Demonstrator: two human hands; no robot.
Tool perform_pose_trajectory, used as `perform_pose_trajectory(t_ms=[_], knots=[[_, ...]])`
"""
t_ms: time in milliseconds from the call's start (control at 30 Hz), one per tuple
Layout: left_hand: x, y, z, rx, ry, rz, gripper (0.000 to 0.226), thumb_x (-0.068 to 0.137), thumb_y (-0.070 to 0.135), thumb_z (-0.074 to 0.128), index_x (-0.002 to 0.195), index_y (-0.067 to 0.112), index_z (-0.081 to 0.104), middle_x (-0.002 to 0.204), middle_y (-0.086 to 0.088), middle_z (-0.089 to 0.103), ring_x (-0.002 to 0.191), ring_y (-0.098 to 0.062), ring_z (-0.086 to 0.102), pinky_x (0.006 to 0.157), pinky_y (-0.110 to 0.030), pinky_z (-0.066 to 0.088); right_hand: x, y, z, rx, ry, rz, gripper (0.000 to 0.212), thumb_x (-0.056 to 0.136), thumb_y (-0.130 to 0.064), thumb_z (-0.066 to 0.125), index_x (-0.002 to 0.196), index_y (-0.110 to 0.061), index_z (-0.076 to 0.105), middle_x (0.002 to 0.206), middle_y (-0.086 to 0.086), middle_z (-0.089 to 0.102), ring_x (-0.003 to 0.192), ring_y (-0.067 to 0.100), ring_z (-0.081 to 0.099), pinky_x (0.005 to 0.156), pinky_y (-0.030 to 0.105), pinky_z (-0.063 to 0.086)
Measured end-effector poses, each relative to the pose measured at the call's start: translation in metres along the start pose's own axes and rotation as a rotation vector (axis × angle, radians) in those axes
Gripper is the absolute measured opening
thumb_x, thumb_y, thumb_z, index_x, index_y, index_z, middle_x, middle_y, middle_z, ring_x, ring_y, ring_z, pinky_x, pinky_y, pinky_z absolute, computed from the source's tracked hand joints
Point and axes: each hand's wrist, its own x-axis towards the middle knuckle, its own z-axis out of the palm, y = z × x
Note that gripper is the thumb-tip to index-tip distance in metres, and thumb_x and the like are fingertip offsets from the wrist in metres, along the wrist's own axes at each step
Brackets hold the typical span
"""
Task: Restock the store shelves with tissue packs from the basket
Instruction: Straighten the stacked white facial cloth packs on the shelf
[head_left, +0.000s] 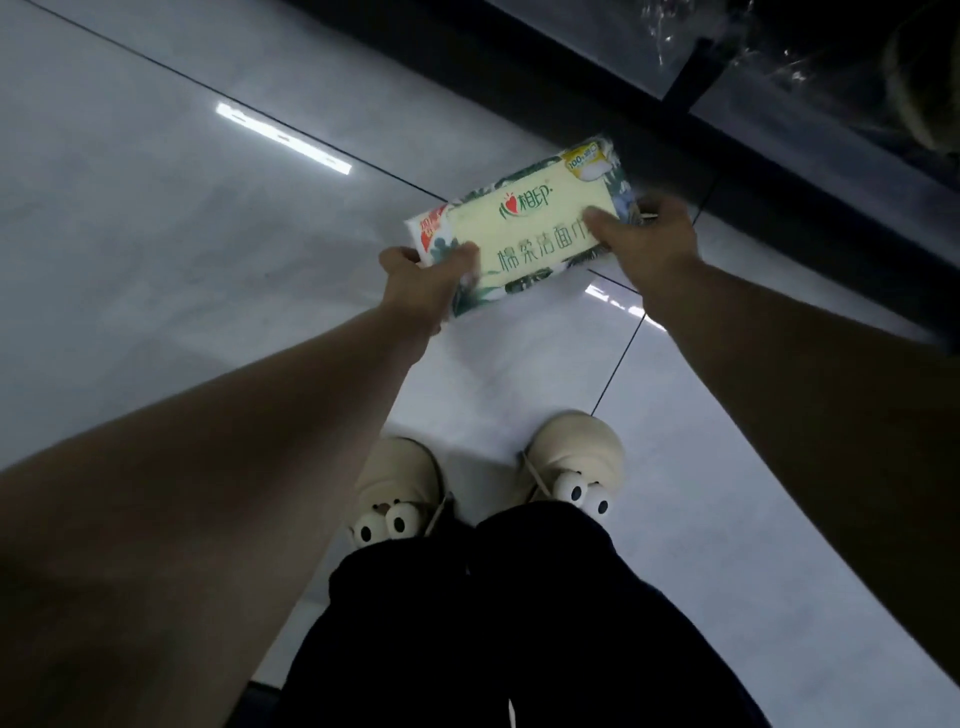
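Left hand (423, 283) and right hand (647, 228) grasp opposite ends of a pale-yellow, leaf-printed plastic tissue pack (524, 228); slick wrapping could slip.

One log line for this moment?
left hand: grips tissue pack | right hand: grips tissue pack | tissue pack: over floor, not shelved

- The camera sits on my head and looks almost straight down.
- My arms (208, 493) are close to it, and my shoes (571, 457) and the floor (156, 208) lie farther down.
- The picture is wide.
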Motion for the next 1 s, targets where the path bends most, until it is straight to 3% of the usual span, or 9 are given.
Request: perform_pose_trajectory(t_ms=[100,167,300,400,500,567,667,800,1000], knots=[[-0.037,0.004,-0.021,-0.041,-0.029,0.037,0.05,0.097,0.034,0.058,0.134,0.014,0.03,0.105,0.005,0.056,0.077,-0.003,0.055,0.041,-0.015,0.044,-0.021,-0.025,-0.004,0.015,0.016,0.045,0.029,0.093,-0.035,0.063,0.113,-0.014,0.059,0.088,-0.005,0.058,0.073,0.007,0.055,0.051,0.012,0.042],[-0.065,0.003,-0.04,-0.038,-0.031,0.063,0.046,0.098,0.034,0.055,0.136,0.016,0.038,0.117,0.003,0.057,0.08,0.001,0.054,0.042,-0.015,0.046,-0.042,-0.035,-0.009,0.009,0.001,0.028,0.024,0.095,-0.035,0.059,0.109,-0.016,0.064,0.085,-0.006,0.059,0.072,0.008,0.055,0.053,0.013,0.043],[-0.129,0.006,-0.077,-0.127,-0.054,0.11,0.024,0.097,0.03,0.056,0.12,0.027,0.047,0.097,0.019,0.062,0.081,0.004,0.06,0.06,-0.02,0.048,-0.093,-0.061,-0.015,0.042,-0.063,-0.006,0.022,0.092,-0.038,0.064,0.092,-0.016,0.061,0.082,-0.007,0.059,0.074,0.007,0.055,0.066,0.023,0.046],[-0.179,0.012,-0.093,-0.23,0.026,0.148,0.053,0.085,0.038,0.07,0.129,0.024,0.043,0.112,0.01,0.062,0.1,-0.009,0.064,0.08,-0.032,0.052,-0.133,-0.096,-0.025,0.12,-0.149,0.013,0.025,0.091,-0.04,0.064,0.094,-0.019,0.051,0.095,-0.003,0.063,0.086,0.012,0.061,0.079,0.03,0.052],[-0.232,0.028,-0.103,-0.127,0.201,0.171,0.082,0.059,0.067,0.069,0.125,0.027,0.04,0.129,-0.004,0.052,0.118,-0.024,0.056,0.102,-0.046,0.046,-0.18,-0.142,-0.04,0.078,-0.285,0.009,0.057,0.08,-0.046,0.071,0.119,-0.01,0.052,0.11,0.004,0.069,0.098,0.02,0.068,0.091,0.042,0.056],[-0.273,0.045,-0.112,0.019,0.353,0.142,0.081,0.074,0.067,0.065,0.134,0.021,0.036,0.134,-0.01,0.041,0.127,-0.028,0.044,0.108,-0.046,0.039,-0.212,-0.173,-0.051,0.07,-0.344,-0.037,0.058,0.08,-0.041,0.073,0.123,-0.009,0.05,0.109,0.003,0.069,0.098,0.019,0.069,0.09,0.041,0.056],[-0.338,0.068,-0.133,-0.094,0.416,0.201,0.064,0.085,0.054,0.065,0.128,0.017,0.034,0.13,-0.006,0.041,0.122,-0.022,0.048,0.102,-0.036,0.045,-0.269,-0.226,-0.07,0.018,-0.401,-0.153,0.04,0.088,-0.022,0.071,0.117,-0.014,0.047,0.103,-0.004,0.064,0.096,0.014,0.066,0.084,0.031,0.055],[-0.441,0.106,-0.175,-0.357,0.395,0.304,0.039,0.097,0.028,0.058,0.118,0.019,0.026,0.118,0.002,0.053,0.097,-0.006,0.059,0.071,-0.01,0.05,-0.358,-0.302,-0.097,-0.057,-0.596,-0.296,0.047,0.076,-0.023,0.076,0.118,-0.009,0.062,0.11,0.006,0.072,0.1,0.021,0.07,0.088,0.039,0.058],[-0.586,0.141,-0.236,-0.615,0.454,0.435,0.047,0.097,0.019,0.059,0.128,0.022,0.024,0.134,-0.005,0.053,0.113,-0.023,0.062,0.097,-0.046,0.052,-0.484,-0.405,-0.124,-0.08,-0.779,-0.491,0.05,0.076,-0.023,0.075,0.123,-0.009,0.061,0.111,0.005,0.073,0.101,0.019,0.071,0.085,0.038,0.058]])
